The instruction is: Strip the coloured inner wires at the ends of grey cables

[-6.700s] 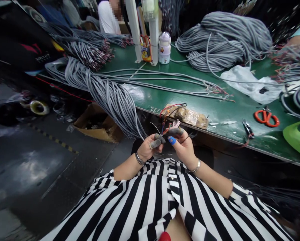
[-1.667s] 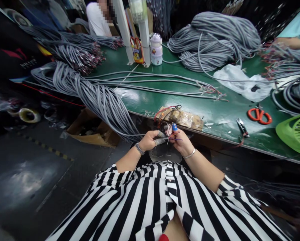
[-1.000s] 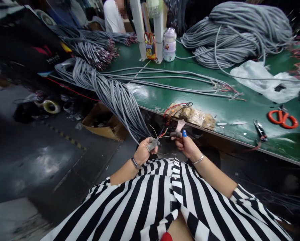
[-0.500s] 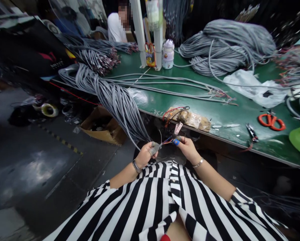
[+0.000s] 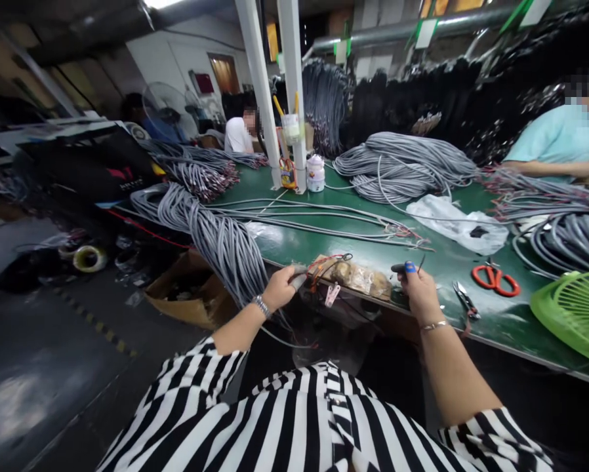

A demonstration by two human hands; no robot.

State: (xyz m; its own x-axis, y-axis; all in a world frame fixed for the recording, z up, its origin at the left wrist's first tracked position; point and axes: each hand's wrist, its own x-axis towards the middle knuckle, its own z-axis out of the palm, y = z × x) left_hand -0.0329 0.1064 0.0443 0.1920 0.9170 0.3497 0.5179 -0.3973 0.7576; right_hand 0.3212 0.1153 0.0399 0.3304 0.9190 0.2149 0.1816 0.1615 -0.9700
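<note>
My left hand (image 5: 281,288), with grey covers on its fingertips, is pinched closed at the left end of a tape-wrapped wooden block (image 5: 368,280). Its fingertips are beside orange and black wires (image 5: 319,270); what they hold is hidden. My right hand (image 5: 420,292), blue tape around one digit, is closed above the bench edge right of the block. A thin dark piece shows at its fingers, too small to name. A pink clip (image 5: 332,294) hangs at the block's front. Below my left hand, a loose grey cable (image 5: 287,342) ends in reddish wires. A thick grey cable bundle (image 5: 220,242) droops off the bench.
On the green bench (image 5: 284,246) lie orange-handled scissors (image 5: 495,280), cutters (image 5: 466,300), a plastic bag (image 5: 462,223) and a cable coil (image 5: 403,164). A green fan (image 5: 577,308) stands at right. Co-workers sit behind the bench. A cardboard box (image 5: 186,298) is on the floor.
My hands have moved apart and up to the bench edge. The grey cable has left my left hand and hangs below it. The view has tilted up.
</note>
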